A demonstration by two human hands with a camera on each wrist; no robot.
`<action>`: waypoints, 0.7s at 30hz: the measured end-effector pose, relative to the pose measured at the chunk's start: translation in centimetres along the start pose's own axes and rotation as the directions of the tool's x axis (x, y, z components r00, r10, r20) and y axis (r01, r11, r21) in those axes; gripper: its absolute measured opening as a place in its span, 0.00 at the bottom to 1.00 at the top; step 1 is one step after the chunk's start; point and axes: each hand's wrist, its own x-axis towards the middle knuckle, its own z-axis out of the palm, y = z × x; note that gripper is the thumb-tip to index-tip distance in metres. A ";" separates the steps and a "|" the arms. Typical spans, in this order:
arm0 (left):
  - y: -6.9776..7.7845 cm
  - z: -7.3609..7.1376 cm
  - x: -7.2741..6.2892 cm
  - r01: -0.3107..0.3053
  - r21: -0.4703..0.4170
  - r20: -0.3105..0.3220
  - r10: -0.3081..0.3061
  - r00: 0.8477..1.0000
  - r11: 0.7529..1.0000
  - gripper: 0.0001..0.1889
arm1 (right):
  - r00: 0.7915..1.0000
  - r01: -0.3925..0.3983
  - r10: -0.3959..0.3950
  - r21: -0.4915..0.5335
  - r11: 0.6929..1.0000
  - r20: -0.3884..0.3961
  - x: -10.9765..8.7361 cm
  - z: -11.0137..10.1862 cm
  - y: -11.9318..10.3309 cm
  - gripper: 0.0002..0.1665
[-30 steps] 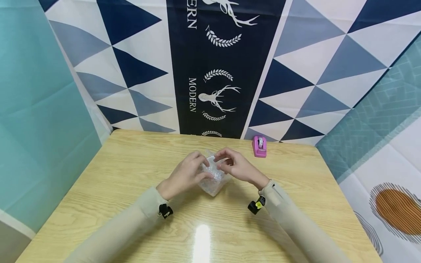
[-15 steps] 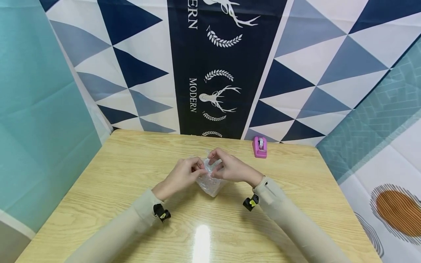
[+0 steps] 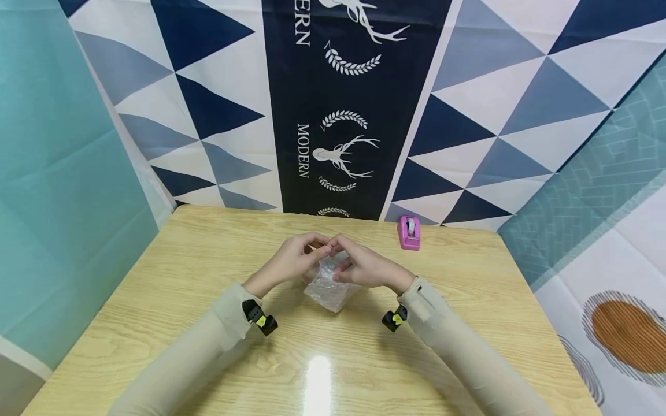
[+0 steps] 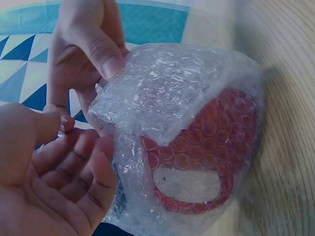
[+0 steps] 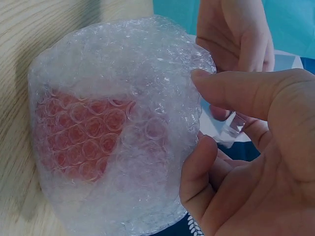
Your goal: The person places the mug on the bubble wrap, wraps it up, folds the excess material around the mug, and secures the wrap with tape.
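A red mug (image 4: pixel 231 128), its handle showing through, sits inside clear bubble wrap (image 4: pixel 162 78) close over the table. In the left wrist view a loose flap of wrap lies folded across its top. My right hand (image 3: pixel 364 266) holds the wrap's edge, thumb on its face and fingers curled at the side. My left hand (image 3: pixel 291 260) is beside the bundle, its thumb and fingertips pinching a small clear strip (image 5: pixel 237 124) that looks like tape. In the head view the left thumb tip meets the right index fingertip above the wrap.
A pink tape dispenser (image 3: pixel 409 233) with a roll in it stands at the back right of the wooden table (image 3: pixel 208 248). Behind the table hangs a patterned cloth (image 3: pixel 224 104). A teal cloth (image 3: pixel 67 173) hangs at the left.
My left fingers have come off the wrap's left side and moved up to the right index fingertip. The right hand has shifted slightly left, and the bundle's near corner has turned a little.
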 end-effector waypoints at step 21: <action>0.2 -0.4 -0.4 0.027 -0.036 -0.025 -0.027 0.999 0.999 0.06 | 1.000 -0.001 0.001 -0.009 1.000 -0.014 -0.2 0.1 0.1 0.27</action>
